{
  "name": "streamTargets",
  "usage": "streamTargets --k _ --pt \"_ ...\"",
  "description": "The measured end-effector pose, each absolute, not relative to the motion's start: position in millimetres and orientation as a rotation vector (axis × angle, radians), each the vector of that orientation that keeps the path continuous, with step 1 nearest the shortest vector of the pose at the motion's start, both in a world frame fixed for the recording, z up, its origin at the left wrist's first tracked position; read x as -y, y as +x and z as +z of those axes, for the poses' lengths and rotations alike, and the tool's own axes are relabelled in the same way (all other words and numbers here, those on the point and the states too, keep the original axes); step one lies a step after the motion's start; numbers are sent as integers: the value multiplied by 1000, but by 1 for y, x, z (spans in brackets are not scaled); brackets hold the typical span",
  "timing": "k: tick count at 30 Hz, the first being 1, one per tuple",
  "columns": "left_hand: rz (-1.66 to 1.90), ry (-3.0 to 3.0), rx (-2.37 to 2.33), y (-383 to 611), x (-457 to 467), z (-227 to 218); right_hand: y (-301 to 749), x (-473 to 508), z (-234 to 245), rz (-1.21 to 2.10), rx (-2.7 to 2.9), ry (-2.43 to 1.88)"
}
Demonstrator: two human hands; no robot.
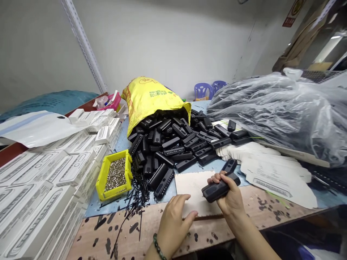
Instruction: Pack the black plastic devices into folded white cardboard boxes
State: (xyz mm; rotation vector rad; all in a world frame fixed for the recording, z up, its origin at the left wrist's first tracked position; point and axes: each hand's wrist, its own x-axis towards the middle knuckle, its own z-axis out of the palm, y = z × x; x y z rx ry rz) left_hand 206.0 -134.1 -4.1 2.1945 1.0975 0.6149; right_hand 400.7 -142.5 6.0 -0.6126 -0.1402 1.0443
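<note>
My right hand (230, 196) is closed around a black plastic casing (217, 188), holding it just above a white card sheet (193, 187) on the table. My left hand (173, 220) rests on the near edge of that sheet with fingers curled and nothing visible in them; a green bead bracelet circles its wrist. Just beyond lies a heap of black casings (173, 144) spilling from a yellow woven sack (150, 99). Thin black pins (138, 195) lie scattered to the left of my left hand.
A yellow tray of small metal screws (115, 175) sits left of the heap. Stacks of white boxes (51, 180) fill the left side. Flat white printed cartons (271, 169) and a large clear plastic bag of dark parts (284, 108) lie on the right. Purple chairs (206, 90) stand behind.
</note>
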Motion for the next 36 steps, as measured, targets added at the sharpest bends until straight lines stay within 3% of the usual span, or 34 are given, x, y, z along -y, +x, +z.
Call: streamTargets --k 5,14,21,31,36 --pt "698 2147 -1028 222 143 9 391 148 20 1121 87 -533" --pt "945 2594 -1003 231 147 7 379 150 24 1117 -19 -551" --pt "998 2506 -968 233 150 -1 376 154 20 1072 -58 -557" --pt "602 1799 -1063 226 145 20 384 157 26 1110 100 -505" --pt "473 2158 -1132 222 138 10 382 158 6 1091 282 -592"
